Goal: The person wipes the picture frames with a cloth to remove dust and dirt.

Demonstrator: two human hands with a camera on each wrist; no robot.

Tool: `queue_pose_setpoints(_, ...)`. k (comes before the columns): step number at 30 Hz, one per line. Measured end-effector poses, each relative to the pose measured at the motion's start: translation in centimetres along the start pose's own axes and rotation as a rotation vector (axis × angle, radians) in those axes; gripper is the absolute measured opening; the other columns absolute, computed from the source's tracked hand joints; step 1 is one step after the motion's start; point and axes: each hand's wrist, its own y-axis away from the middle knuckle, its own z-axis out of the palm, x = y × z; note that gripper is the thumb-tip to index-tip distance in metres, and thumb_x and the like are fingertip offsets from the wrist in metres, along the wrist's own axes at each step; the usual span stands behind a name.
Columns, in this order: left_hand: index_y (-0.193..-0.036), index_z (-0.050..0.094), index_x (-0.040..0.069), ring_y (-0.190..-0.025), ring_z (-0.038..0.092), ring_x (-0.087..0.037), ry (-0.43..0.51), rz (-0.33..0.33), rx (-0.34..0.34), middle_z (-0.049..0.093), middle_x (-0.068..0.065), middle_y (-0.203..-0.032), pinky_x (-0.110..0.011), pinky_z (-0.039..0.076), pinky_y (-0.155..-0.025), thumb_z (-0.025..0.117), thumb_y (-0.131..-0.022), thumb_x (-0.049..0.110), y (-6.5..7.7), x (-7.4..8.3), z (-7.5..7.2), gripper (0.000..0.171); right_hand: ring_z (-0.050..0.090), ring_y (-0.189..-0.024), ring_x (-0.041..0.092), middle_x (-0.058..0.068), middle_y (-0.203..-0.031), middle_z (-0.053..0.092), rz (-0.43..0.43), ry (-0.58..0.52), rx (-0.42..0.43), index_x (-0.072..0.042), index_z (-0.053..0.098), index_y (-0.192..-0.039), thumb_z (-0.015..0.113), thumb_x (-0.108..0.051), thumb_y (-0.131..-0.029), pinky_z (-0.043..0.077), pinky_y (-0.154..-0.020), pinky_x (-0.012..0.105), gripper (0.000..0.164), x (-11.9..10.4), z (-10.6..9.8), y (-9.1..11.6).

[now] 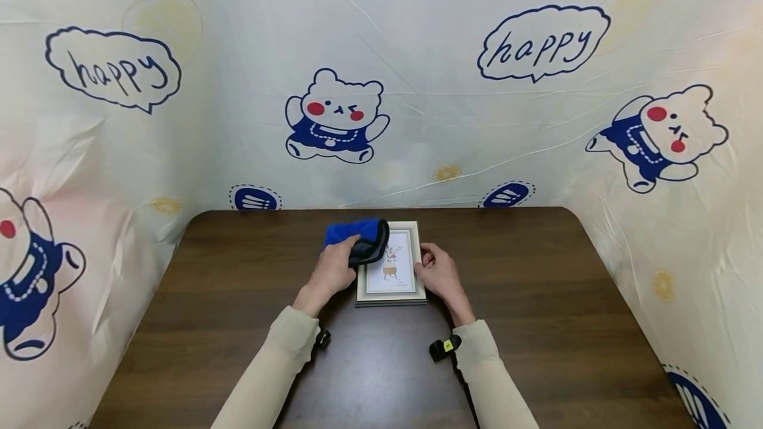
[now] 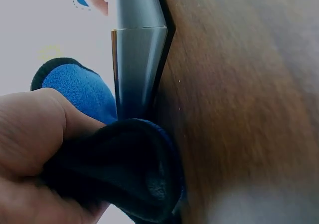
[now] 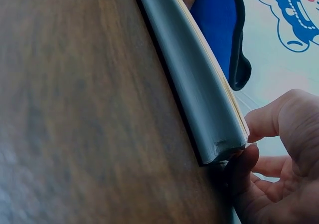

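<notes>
A light-bordered picture frame [image 1: 391,297] lies face up on the brown table, with a drawing of a potted plant under its front. My left hand [image 1: 334,269] grips a folded blue cloth [image 1: 352,232] with black edging, which covers the frame's upper left corner. In the left wrist view the cloth [image 2: 77,87] bunches under the thumb, against the frame's grey side [image 2: 137,64]. At the right edge, my right hand [image 1: 440,273] holds the frame. The right wrist view shows its thumb and fingertip [image 3: 251,154] pinching the frame's corner [image 3: 219,149].
The brown table [image 1: 512,323] stretches out on both sides of the frame. Behind it hangs a pale curtain [image 1: 429,118] printed with bears and "happy" bubbles. Black wrist cameras [image 1: 444,348] sit at both cuffs.
</notes>
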Motion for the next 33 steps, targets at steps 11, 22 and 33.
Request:
queue_pose_setpoints(11,-0.160,0.046,0.011,-0.136,0.059,-0.039,-0.012,0.006,-0.020,0.057,-0.018,-0.156,-0.056,0.051,-0.109,0.066,-0.086,-0.012,2.1,-0.4,-0.1,0.080,0.055,-0.080,0.019,0.007,-0.094,0.059,0.011,-0.013,-0.011,-0.002,0.065,-0.138,0.072,-0.008,-0.093,0.043,-0.072,0.031,0.045,0.0,-0.1,0.0)
queue_pose_setpoints(22,-0.159,0.047,0.009,-0.135,0.061,-0.039,-0.026,0.035,-0.038,0.060,-0.018,-0.153,-0.057,0.053,-0.107,0.069,-0.085,-0.013,4.0,-0.5,-0.4,0.080,0.055,-0.081,0.019,0.007,-0.094,0.058,0.003,-0.022,-0.008,-0.002,0.065,-0.138,0.072,-0.009,-0.093,0.043,-0.073,0.031,0.046,-0.1,0.0,-0.1)
queue_pose_setpoints(33,-0.157,0.050,0.007,-0.128,0.065,-0.037,-0.037,0.090,-0.016,0.061,-0.018,-0.151,-0.052,0.057,-0.098,0.068,-0.080,-0.015,6.3,-0.4,0.4,0.082,0.056,-0.078,0.018,0.009,-0.092,0.060,-0.037,-0.027,0.007,0.002,0.066,-0.135,0.071,-0.006,-0.091,0.044,-0.071,0.030,0.045,0.3,-0.1,0.0)
